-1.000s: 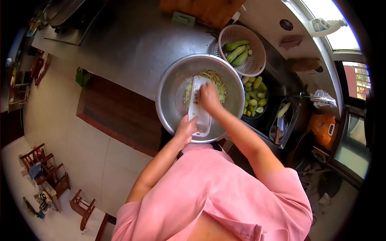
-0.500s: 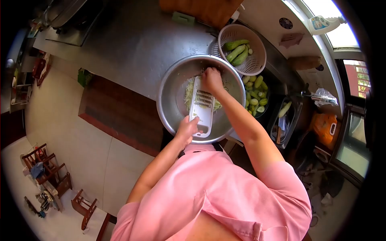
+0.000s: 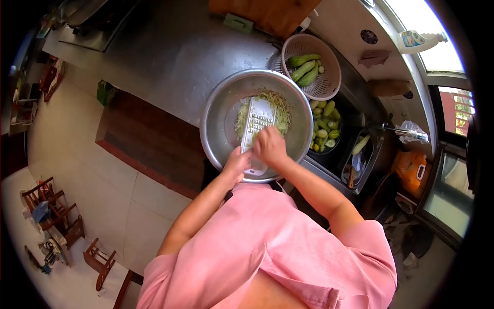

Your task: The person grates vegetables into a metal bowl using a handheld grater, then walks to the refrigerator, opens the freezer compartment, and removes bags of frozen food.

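Note:
A white grater [image 3: 261,110] leans inside a large steel bowl [image 3: 216,131], sloping down toward my body. My left hand [image 3: 237,164] is closed round its near end at the left edge. Over the lower part of the grating teeth, my right hand [image 3: 270,147] is closed with curled fingers. Whatever it presses on the grater is hidden beneath the fingers. Pale green shreds [image 3: 282,116] lie in the bowl around and under the grater's far end.
Behind the bowl stands a colander [image 3: 334,77] with several green cucumbers [image 3: 305,69]. To the right, more cucumbers [image 3: 325,123] fill a dark basin in the sink. A knife [image 3: 352,175] and one pale cucumber [image 3: 361,145] lie in a tray. A wooden board [image 3: 267,15] is at the back.
My right hand has moved from the grater's far end down toward me, baring the top of the grater and the shreds behind it. My left hand keeps hold of the near end.

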Available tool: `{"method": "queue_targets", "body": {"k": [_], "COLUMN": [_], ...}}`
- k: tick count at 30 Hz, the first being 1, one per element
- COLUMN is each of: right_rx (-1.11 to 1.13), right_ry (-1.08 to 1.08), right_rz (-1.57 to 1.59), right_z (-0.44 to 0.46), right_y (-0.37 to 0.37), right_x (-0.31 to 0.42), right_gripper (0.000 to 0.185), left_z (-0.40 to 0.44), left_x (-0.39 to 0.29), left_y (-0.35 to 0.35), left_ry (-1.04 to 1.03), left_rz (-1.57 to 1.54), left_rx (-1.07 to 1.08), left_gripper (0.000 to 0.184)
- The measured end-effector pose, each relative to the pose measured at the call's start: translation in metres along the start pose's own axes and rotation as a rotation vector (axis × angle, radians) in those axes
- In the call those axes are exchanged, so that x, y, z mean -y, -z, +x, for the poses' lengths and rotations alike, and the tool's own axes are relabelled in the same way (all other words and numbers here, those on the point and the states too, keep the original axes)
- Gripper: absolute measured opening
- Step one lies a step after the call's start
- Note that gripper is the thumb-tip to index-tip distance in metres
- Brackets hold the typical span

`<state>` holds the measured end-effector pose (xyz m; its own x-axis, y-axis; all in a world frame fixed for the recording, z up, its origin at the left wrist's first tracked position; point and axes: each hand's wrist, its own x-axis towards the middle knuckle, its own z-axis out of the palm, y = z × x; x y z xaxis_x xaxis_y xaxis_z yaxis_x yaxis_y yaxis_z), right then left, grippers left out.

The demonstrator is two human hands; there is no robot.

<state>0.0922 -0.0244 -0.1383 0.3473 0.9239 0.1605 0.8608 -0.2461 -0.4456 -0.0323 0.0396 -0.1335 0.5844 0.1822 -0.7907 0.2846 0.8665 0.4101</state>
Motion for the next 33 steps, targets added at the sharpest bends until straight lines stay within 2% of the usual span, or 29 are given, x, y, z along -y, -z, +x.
{"method": "queue_targets", "body": {"k": [2,4,6,8,10,12,15,17,19,20,22,23,25,26,27,30,32,33], "right_rx": [-0.177,-0.16,-0.187,0.048,0.035,-0.073,-0.149,-0.169,0.019,0.024,-0.016,-0.082,-0.238,-0.246,-0.211,-0.089,0.101,0.189], "right_ry": [-0.052,-0.174,-0.142,0.025,0.128,-0.003,-0.071,-0.102,-0.022,0.117,0.134,0.097,0.02,0.004,0.001,0.089,0.186,0.211], "right_rz": [-0.104,-0.106,-0.118,-0.032,0.092,0.057,-0.012,-0.04,0.095,0.096,0.088,0.079,0.056,0.016,-0.003,0.092,0.169,0.032], "right_z": [0.04,0.082,0.077,0.027,0.004,0.03,0.076,0.076,0.041,0.021,0.004,0.019,0.065,0.082,0.082,0.043,0.008,0.004], "right_y": [-0.028,-0.028,-0.027,-0.014,-0.001,-0.023,-0.034,-0.033,-0.027,-0.022,-0.036,-0.038,-0.039,-0.047,-0.041,-0.03,-0.013,-0.024], "right_x": [-0.03,-0.048,-0.049,-0.025,-0.002,-0.026,-0.05,-0.057,-0.038,-0.018,-0.024,-0.028,-0.038,-0.058,-0.06,-0.046,-0.017,-0.025], "right_gripper": [0.012,0.01,0.01,0.011,0.01,0.009,0.008,0.008,0.008,0.009,0.009,0.009,0.009,0.008,0.008,0.008,0.01,0.01], "left_z": [0.001,0.0,0.002,0.008,0.022,0.01,0.004,0.004,-0.001,0.005,0.015,0.0,0.005,0.006,0.0,0.009,0.01,0.009], "left_x": [0.007,0.011,0.011,0.009,0.022,0.01,0.006,0.002,0.0,0.002,0.016,0.003,0.012,0.013,0.009,0.011,0.011,0.01], "left_y": [0.0,0.003,0.007,0.009,0.02,0.009,0.003,0.001,0.001,0.003,0.012,0.001,0.007,0.009,0.004,0.011,0.012,0.011], "left_ry": [-0.024,-0.033,-0.004,0.006,-0.009,-0.012,-0.043,-0.036,-0.019,-0.024,-0.028,-0.016,-0.018,-0.037,-0.026,-0.028,-0.027,-0.027], "left_rz": [-0.069,-0.038,-0.037,-0.008,0.015,-0.037,-0.093,-0.042,-0.041,-0.049,-0.029,-0.054,-0.071,-0.098,-0.056,-0.031,-0.027,-0.051], "left_rx": [0.011,0.034,-0.024,-0.013,0.046,0.066,0.011,-0.012,-0.039,-0.036,0.028,-0.033,-0.022,-0.004,-0.074,-0.02,-0.014,-0.016], "left_gripper": [0.012,0.012,0.021,0.019,0.018,0.018,0.017,0.02,0.022,0.022,0.02,0.018,0.016,0.014,0.016,0.016,0.016,0.014]}}
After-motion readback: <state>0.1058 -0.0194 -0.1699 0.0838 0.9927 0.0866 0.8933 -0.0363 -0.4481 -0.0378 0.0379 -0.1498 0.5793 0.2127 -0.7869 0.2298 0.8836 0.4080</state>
